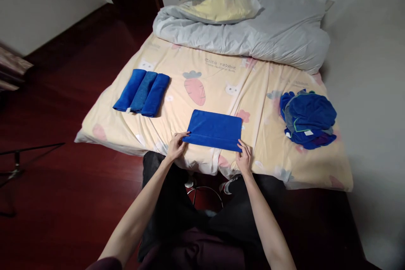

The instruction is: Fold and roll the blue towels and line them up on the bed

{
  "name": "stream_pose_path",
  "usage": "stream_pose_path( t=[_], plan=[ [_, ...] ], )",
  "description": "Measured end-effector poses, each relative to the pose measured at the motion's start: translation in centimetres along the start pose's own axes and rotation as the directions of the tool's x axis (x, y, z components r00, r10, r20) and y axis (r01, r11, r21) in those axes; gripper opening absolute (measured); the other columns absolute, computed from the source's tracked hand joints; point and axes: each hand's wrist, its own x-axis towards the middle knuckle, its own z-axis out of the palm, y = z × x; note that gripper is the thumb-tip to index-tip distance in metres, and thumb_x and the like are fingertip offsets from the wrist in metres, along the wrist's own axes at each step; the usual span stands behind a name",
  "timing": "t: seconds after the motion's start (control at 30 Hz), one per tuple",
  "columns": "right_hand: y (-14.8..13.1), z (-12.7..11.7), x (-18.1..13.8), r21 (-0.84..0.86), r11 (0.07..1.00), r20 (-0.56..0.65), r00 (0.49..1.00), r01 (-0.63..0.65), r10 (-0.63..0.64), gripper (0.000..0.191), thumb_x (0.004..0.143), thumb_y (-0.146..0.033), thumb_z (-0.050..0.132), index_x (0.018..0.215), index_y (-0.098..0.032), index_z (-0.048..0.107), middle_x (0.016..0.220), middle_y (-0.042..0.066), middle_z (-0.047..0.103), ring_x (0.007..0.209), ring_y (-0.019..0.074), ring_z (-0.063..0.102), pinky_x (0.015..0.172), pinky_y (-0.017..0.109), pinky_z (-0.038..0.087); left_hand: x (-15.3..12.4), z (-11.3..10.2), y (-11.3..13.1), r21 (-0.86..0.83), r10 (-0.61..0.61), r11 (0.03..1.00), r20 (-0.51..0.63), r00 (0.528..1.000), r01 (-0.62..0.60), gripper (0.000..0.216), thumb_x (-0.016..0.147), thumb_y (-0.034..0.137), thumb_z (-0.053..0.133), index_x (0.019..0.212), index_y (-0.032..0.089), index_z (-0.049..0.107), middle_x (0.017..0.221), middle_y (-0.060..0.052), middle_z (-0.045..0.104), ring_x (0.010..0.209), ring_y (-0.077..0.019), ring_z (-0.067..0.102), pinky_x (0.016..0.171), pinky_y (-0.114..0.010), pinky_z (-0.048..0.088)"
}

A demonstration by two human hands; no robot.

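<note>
Blue cloth (214, 130) lies between left hand (177, 146) and right hand (244, 157), each apparently pinching it.

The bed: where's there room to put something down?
Around the printed carrot, between the grey quilt and the flat blue cloth; also between that cloth and the crumpled blue pile. It's crowded at the flat cloth's near corners, where the left hand and right hand are.

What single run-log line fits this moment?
left hand: holds blue cloth, near left corner; right hand: holds near right corner; three cloth rolls: bed left; crumpled cloth pile: bed right
</note>
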Motion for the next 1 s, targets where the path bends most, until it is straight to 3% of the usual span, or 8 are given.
stream_pose_path(
  t=[0.23,0.47,1.0],
  plan=[
    [0.6,0.3,-0.4,0.040,0.995,-0.052,0.994,-0.092,0.094,0.028,0.101,-0.026,0.051,0.121,-0.020,0.070,0.118,0.012,0.074,0.114,0.0246,0.066,0.102,0.043,0.055,-0.2,0.0,-0.4,0.015,-0.057,0.998,-0.008,0.998,0.057,0.028,0.098,0.035,0.053,0.119,0.022,0.068,0.116,-0.010,0.072,0.111,-0.0259,0.064,0.100,-0.043,0.052],
    [1.5,1.1,-1.0,-0.033,0.981,-0.113,0.976,-0.193,0.188,0.033,0.105,-0.044,0.050,0.106,-0.017,0.070,0.100,0.014,0.071,0.096,0.0259,0.068,0.086,0.038,0.056,-0.2,0.4,-0.9,0.068,-0.158,0.984,-0.073,0.985,0.163,0.029,0.099,0.047,0.051,0.088,0.023,0.063,0.082,-0.005,0.062,0.077,-0.0220,0.061,0.076,-0.036,0.053],
    [1.4,1.6,-0.9,-0.184,0.961,-0.115,0.975,-0.208,0.190,0.040,0.107,-0.044,0.045,0.084,-0.020,0.066,0.079,0.009,0.068,0.079,0.0229,0.064,0.077,0.034,0.047,-0.3,0.7,-0.3,0.180,-0.269,0.945,-0.036,0.962,0.271,0.039,0.103,0.053,0.039,0.092,0.022,0.060,0.089,-0.009,0.069,0.090,-0.0272,0.067,0.086,-0.038,0.050]
  ],
)
